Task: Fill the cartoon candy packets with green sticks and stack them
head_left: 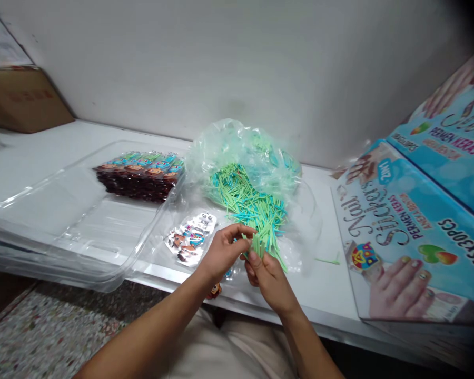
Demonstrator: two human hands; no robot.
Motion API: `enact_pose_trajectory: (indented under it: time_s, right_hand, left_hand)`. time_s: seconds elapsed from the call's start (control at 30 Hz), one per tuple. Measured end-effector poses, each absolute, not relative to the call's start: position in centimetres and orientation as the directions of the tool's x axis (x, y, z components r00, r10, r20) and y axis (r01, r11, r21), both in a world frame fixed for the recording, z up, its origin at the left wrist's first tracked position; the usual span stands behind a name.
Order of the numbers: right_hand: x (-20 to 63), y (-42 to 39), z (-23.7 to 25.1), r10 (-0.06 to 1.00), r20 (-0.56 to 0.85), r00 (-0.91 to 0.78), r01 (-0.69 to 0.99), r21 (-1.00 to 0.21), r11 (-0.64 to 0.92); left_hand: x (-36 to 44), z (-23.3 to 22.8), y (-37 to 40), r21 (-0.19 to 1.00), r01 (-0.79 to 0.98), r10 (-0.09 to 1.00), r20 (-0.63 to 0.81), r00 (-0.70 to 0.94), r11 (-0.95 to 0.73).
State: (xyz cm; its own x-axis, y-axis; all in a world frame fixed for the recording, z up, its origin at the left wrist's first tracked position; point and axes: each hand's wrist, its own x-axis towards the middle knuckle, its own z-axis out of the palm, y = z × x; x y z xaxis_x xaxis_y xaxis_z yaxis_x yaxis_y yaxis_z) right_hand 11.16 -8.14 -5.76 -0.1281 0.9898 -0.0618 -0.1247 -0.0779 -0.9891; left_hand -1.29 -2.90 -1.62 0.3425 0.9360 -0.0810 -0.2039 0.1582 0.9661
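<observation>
My right hand (267,271) is closed around a small bundle of thin green sticks (257,243), its thumb lying across them. Against the same bundle, my left hand (224,247) bends its fingers and thumb at the upper ends. A loose heap of green and blue sticks (256,202) spills from a clear plastic bag (240,142) just beyond both hands. Beside my left wrist lies a shiny packet (193,237) printed with a cartoon figure. Another cartoon-printed piece (214,291), partly hidden by my left forearm, shows at the table edge.
To the left, a clear plastic tray (69,210) holds stacked cartoon-printed packets (140,176) and overhangs the table's front edge. Blue nail sticker boxes (411,231) stand on the right. One stray green stick (327,260) lies near them. A cardboard box (26,100) sits at the far left.
</observation>
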Motion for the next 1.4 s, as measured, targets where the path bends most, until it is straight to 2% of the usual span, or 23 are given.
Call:
enact_pose_trajectory:
  time_s: [0.3,0.57,0.8,1.03,1.4]
  right_hand:
    - [11.09,-8.26,-5.75,0.982,-0.058,-0.177,-0.132,-0.988,-0.082]
    - [10.98,-8.45,-6.32,0.984,-0.043,-0.172,-0.078,-0.995,-0.057]
    - [11.06,-8.28,-6.16,0.986,-0.041,-0.164,-0.054,-0.997,-0.05]
    - [10.94,-8.36,-6.2,0.984,-0.028,-0.178,-0.028,-0.999,-0.033]
    - [10.74,-8.69,-5.76,0.973,-0.037,-0.229,-0.029,-0.999,-0.044]
  left_hand:
    - [-1.69,-2.44,-2.6,0.967,-0.184,0.911,-0.088,0.403,0.175]
    - [-1.61,-1.55,-2.87,0.971,-0.171,0.937,-0.106,0.332,0.17]
    - [-1.83,-1.99,-2.87,0.986,-0.104,0.918,-0.082,0.388,0.131]
    - [-1.56,-1.72,-3.09,0.988,-0.057,0.938,-0.119,0.325,0.145]
    - [-1.56,-1.95,-3.22,0.99,-0.075,0.938,-0.09,0.334,0.122]
